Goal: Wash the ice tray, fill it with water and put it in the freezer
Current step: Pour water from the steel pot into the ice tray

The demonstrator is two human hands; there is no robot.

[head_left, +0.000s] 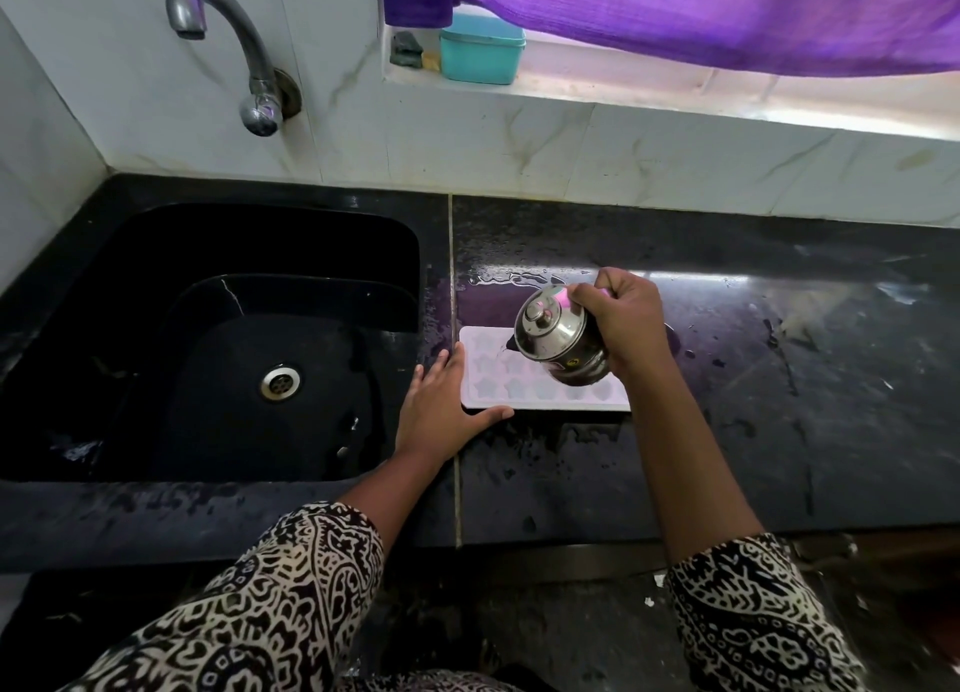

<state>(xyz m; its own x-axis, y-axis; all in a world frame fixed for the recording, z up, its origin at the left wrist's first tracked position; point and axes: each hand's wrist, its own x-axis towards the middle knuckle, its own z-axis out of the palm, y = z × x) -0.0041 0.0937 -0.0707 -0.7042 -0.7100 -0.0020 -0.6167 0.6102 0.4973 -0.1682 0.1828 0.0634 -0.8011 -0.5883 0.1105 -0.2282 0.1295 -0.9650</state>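
Observation:
A white ice tray (498,387) with star-shaped cells lies flat on the wet black counter (727,379), just right of the sink. My left hand (444,405) rests against the tray's near left corner with straight fingers, thumb along its front edge. My right hand (621,320) grips a lidded steel jug (558,340), tilted to the left over the tray's middle. The jug and my right hand hide the tray's far right part. Whether water is running from the jug cannot be made out.
The black sink (218,359) with its steel drain (281,382) fills the left side, under a wall tap (228,42). A teal box (482,49) stands on the window ledge below a purple curtain (727,11). Water puddles lie on the counter.

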